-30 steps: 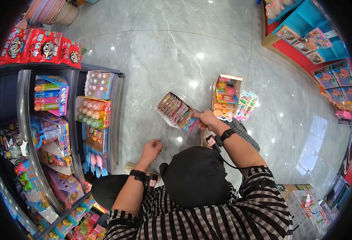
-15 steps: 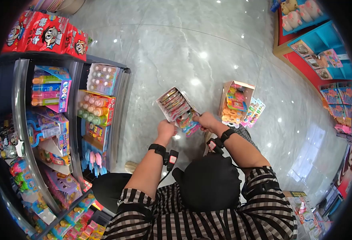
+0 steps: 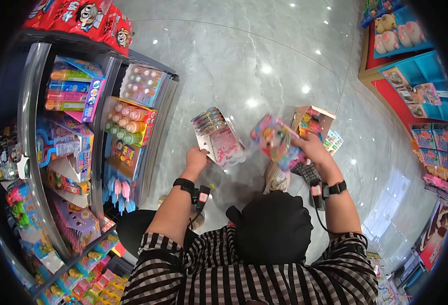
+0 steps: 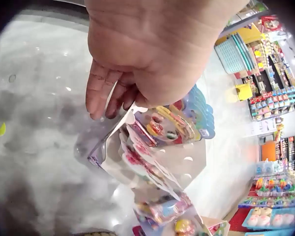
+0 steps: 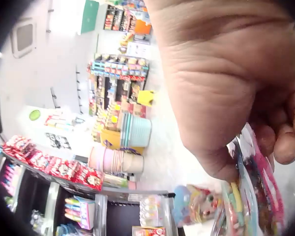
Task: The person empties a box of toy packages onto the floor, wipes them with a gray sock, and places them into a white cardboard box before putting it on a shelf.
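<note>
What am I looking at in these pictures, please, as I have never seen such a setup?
There is no robot here: a person works with two bare hands. The picture looking down comes from a camera worn on the head; the two close-ups come from wrist cameras, one per arm. The left hand grips the edge of an open, partly filled box, while the right hand holds colourful packets. On the floor are a second box and, beside it, some cards.

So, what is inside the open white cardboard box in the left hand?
Inside the box: a row of colourful flat plastic packets at one end, and pink-and-white flat packaging beside them. Whatever lies beneath these is covered and cannot be seen.
</note>
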